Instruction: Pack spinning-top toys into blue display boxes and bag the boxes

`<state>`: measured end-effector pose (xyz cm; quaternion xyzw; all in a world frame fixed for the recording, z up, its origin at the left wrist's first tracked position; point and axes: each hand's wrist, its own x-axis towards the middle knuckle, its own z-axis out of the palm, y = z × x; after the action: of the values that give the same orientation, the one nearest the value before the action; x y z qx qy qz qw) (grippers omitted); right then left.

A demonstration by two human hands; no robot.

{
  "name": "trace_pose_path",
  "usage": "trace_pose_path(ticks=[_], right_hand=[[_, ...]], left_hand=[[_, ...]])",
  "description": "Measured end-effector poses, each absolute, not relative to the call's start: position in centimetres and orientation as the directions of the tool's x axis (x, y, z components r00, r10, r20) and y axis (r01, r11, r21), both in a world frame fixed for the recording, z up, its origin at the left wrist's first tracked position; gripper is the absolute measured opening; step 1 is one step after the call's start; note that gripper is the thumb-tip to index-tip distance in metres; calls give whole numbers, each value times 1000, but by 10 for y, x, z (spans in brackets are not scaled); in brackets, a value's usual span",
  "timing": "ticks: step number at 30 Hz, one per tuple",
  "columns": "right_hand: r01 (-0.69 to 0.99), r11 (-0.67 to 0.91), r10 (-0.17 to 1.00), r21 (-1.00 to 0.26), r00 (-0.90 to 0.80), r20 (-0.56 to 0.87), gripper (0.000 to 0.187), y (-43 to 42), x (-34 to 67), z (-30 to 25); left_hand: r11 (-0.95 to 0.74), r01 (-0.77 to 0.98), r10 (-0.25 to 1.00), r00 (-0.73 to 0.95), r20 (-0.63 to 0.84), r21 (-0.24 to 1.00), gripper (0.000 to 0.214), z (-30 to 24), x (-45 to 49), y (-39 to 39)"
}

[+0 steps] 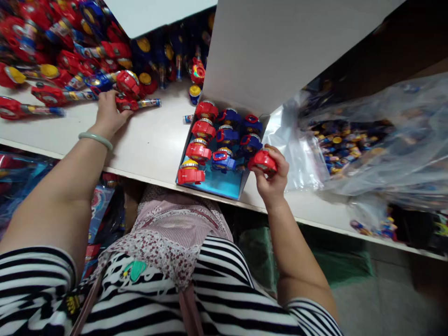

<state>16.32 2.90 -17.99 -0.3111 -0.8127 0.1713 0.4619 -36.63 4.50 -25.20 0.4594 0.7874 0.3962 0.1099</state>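
My right hand (272, 176) grips a red toy with a rounded plastic body (263, 161) at the right front edge of an open box (224, 184). Inside the box stand red toys (198, 150) in a column on the left and blue toys (227, 135) in the middle and on the right, over a light-blue floor. Off to the left, my left hand (111, 112) has its fingers closed around a red toy with a printed tube (135, 103) lying on the table. A small printed tube (188, 119) lies by the box's left side.
A heap of red and blue toys (70, 51) fills the back left of the white table (147, 144). The box's tall white lid (259, 51) stands up behind it. Clear plastic bags of small blue and yellow pieces (350, 144) lie on the right.
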Motion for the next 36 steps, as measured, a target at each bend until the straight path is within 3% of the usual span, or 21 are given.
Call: trace_pose_path(ticks=[3,6,10,14,17,20,22,24,27,32,36], right_hand=[[329,746,660,-579,-479,578,57,32,166,-176],[326,743,659,-585,-513,550,58,32,168,-176],[399,736,676,-547,-380,632,55,29,165,-181],[397,719,687,-570,-532,495,51,27,159,-183],[457,683,718,-570,-562,410,50,26,158,-186],[594,677,736,-435,-555,388,52,21,161,-180],[655,683,728,-323,-579,367,59,18,163,-165],[664,702,698,-256,-574,428,60,15,160,-143],[539,774,616,-333,-515,597,56,8,135,-107],[204,802,566,-561,-559,606,90,-3,63,-72],[231,758,631,-610,-495,597,81,-3,65,-79]], left_hand=[[387,674,810,-575,118,629,62,-243,-357,38],[357,595,756,-636,151,720,63,-233,-352,31],[133,497,653,-695,302,857,69,-213,-349,18],[-140,436,588,-686,428,889,73,-191,-345,7],[-369,370,574,-630,522,853,82,-179,-337,2],[-608,310,540,-513,667,730,94,-164,-310,-4],[-677,324,512,-437,740,660,93,-151,-282,-11],[-637,363,611,-299,733,680,84,-138,-249,-16],[-617,428,662,-171,730,660,81,-121,-203,-18],[-655,398,693,-22,720,643,75,-87,-150,-25],[-612,278,787,126,604,740,74,-74,-150,-35]])
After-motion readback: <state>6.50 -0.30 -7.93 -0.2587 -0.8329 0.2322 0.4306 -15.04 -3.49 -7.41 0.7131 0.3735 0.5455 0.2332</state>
